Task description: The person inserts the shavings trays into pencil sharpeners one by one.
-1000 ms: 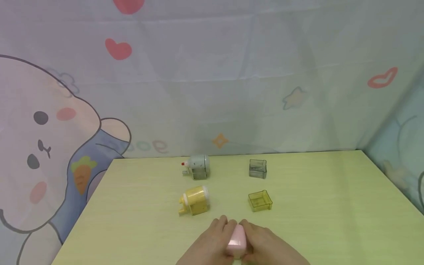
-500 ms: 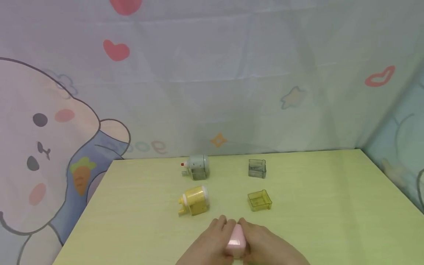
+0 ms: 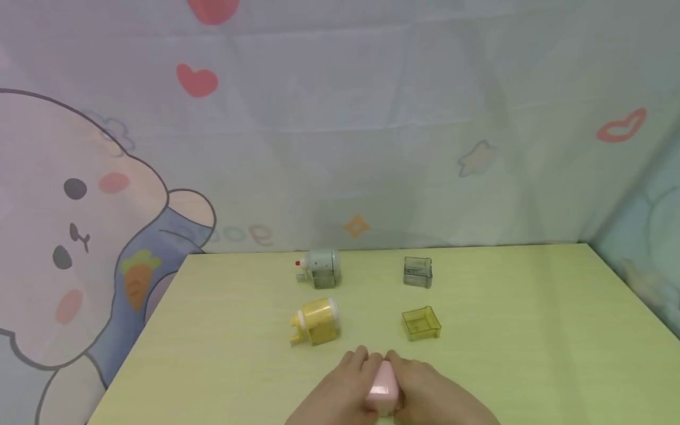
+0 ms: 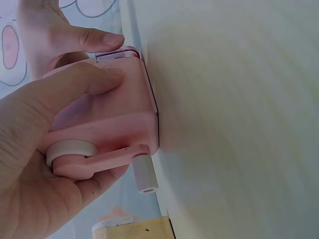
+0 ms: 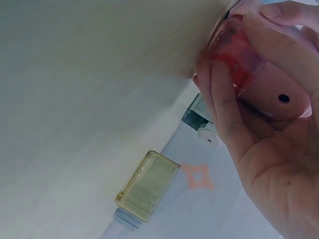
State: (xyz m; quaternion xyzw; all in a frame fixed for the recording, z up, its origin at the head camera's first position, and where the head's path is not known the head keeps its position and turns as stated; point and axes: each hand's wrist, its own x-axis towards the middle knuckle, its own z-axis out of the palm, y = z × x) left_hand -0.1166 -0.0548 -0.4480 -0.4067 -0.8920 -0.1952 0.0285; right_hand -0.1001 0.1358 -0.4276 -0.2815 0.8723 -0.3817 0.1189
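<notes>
A pink hand-crank pencil sharpener is held between both hands at the near edge of the head view. My left hand grips its body, thumb along one side; the crank with its pale knob shows beside the palm in the left wrist view. From the other side my right hand holds the end with the pencil hole. Its fingers lie over the see-through reddish shavings drawer, which sits at the sharpener's base and is partly hidden by them.
Behind the hands lie a yellow sharpener and, farther back, a grey one. To their right are a see-through yellow drawer and a smoky grey drawer. A printed cloth hangs behind the table.
The head view has shifted slightly. Both hands keep the same hold on the pink pencil sharpener, and the other things have stayed put.
</notes>
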